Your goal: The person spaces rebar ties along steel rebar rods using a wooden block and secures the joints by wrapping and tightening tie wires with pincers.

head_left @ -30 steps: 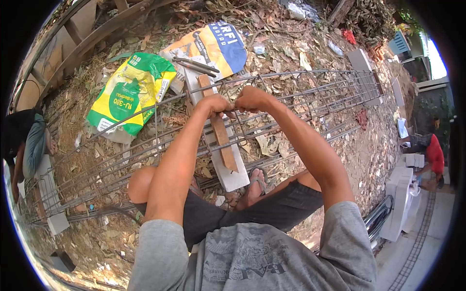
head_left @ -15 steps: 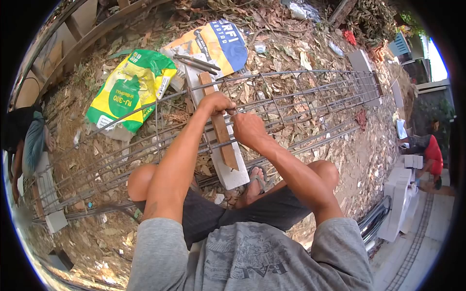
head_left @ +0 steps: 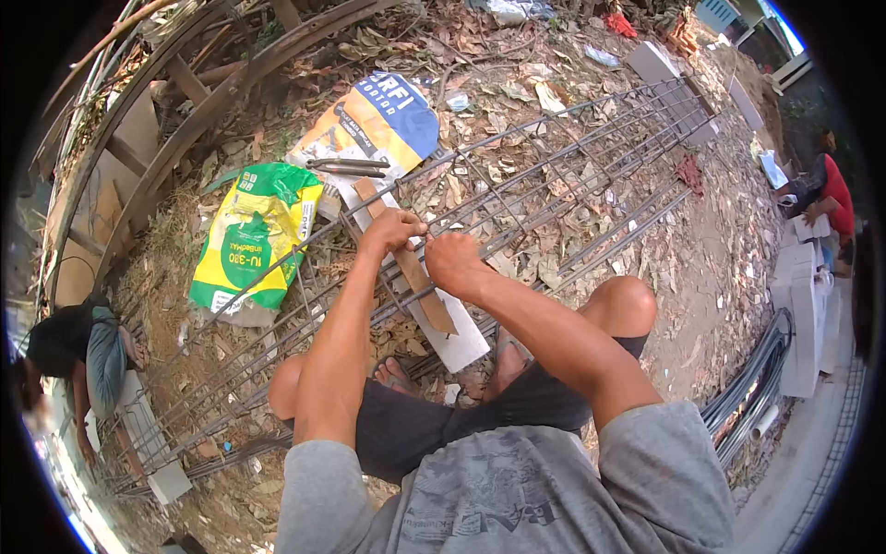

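Observation:
A long rebar cage point(head_left: 540, 189) of dark steel bars and stirrups runs diagonally before me. My left hand point(head_left: 395, 231) is closed in a pinch at one of its bars, above a wooden strip point(head_left: 420, 282). Right beside it, my right hand point(head_left: 452, 263) is curled closed at the same joint, knuckles up. Whatever the fingers hold is too small to make out. Under the cage, the wooden strip lies along a pale block point(head_left: 461, 346). Dark long-handled pincers point(head_left: 346, 167) rest past the strip's far end.
A green-yellow bag point(head_left: 254, 240) and an orange-blue mortar bag point(head_left: 392, 120) lie beyond the cage. Another pale block point(head_left: 655, 69) supports its far end. One person point(head_left: 69, 355) crouches at left, another point(head_left: 835, 198) at right. Black hose-like coils point(head_left: 752, 369) lie at right.
The view has shifted and rotated. Both hands stay close together at the same spot on the cage, still closed. The person at left shows more fully.

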`<state>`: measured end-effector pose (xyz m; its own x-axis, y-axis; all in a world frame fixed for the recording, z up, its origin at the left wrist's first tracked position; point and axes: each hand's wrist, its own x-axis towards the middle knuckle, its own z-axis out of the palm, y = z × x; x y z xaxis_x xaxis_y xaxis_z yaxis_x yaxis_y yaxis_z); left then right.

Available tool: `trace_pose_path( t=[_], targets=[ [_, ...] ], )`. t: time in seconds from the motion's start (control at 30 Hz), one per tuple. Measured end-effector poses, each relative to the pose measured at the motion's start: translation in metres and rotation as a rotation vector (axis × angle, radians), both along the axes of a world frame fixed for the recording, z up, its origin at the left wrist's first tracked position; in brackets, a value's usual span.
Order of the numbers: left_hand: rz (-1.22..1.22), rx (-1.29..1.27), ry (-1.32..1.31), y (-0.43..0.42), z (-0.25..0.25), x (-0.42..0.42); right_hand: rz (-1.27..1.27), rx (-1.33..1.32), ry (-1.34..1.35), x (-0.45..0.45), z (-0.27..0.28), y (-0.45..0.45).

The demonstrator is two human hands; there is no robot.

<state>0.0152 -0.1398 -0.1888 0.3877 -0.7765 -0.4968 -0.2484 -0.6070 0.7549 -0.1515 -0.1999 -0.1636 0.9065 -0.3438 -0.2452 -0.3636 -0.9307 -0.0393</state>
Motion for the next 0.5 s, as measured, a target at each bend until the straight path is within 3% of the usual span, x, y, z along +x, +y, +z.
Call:
trace_pose_path(
  t=[0.13,0.27,0.37,0.47,0.5],
  targets=[
    [0.048,-0.073,-0.027,0.001,-0.017,-0.001,0.046,0.024,-0.022,-0.013,0.021,0.007],
    [0.03,-0.003,-0.017,-0.001,-0.015,0.002,-0.087,0.05,-0.16,-0.023,0.002,0.016],
    [0.03,0.033,-0.007,-0.003,-0.009,0.004,-0.076,0.079,-0.107,-0.004,-0.008,0.002],
    [0.027,0.045,0.015,-0.001,-0.006,0.001,-0.189,0.474,0.481,0.035,0.035,-0.012],
    [0.018,0.035,0.022,-0.001,-0.006,0.001,-0.168,0.493,0.507,0.039,0.032,-0.011]
  ],
)
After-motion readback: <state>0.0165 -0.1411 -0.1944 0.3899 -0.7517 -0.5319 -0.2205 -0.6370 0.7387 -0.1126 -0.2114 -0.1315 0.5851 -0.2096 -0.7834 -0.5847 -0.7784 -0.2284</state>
